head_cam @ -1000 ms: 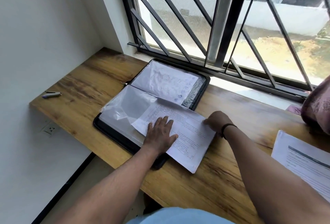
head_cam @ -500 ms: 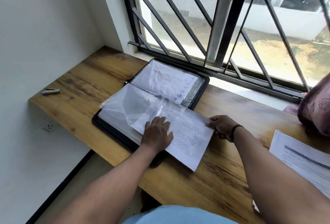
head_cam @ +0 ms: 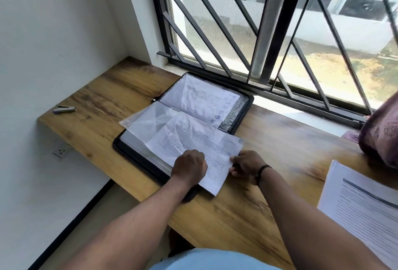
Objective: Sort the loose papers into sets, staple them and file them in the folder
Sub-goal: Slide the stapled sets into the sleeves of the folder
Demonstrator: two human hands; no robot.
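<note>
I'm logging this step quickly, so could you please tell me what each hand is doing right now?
Left hand: curled, pressing on the printed sheet.
Right hand: pinching that sheet's near edge.

desk (head_cam: 254, 200): matt grained wood | sleeve (head_cam: 150, 127): glossy clear plastic | sheet (head_cam: 206, 151): matt paper | stapler (head_cam: 64, 109): metal

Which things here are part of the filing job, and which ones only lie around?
Part of the job:
- printed sheet, gripped by left hand and right hand
- open black folder, with clear sleeve
- stapler, on the desk's left end
- paper stack, at right

Only lying around:
- maroon cloth
- wall socket
</note>
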